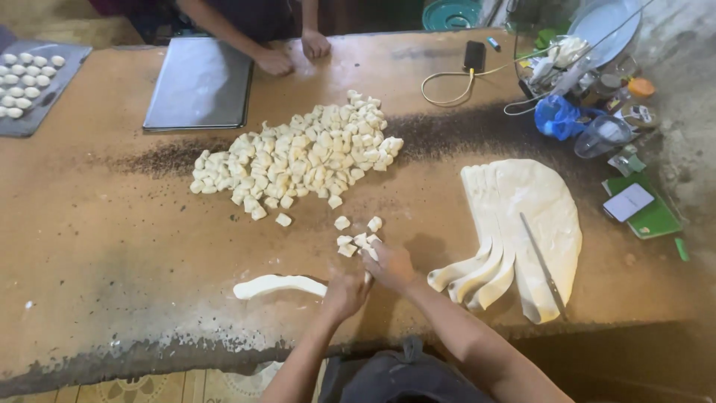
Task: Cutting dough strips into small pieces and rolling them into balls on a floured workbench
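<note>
A pale dough strip [277, 285] lies near the table's front edge, and my left hand [344, 292] is closed over its right end. My right hand [389, 266] is just to the right, touching the left hand. Its fingers are curled down beside several small cut dough pieces [356, 240], and what it holds is hidden. A big pile of cut dough pieces [298, 158] covers the middle of the brown table [112, 224]. To the right lies a flat dough sheet [537, 205] sliced into long strips at its left side, with a knife [543, 267] resting on it.
Another person's hands [274, 61] rest at the far edge beside a grey metal tray [200, 82]. A tray of dough balls [26, 82] sits far left. A phone [474, 54] with a cable, bottles, a blue bag [556, 117] and green cards [649, 216] crowd the right side.
</note>
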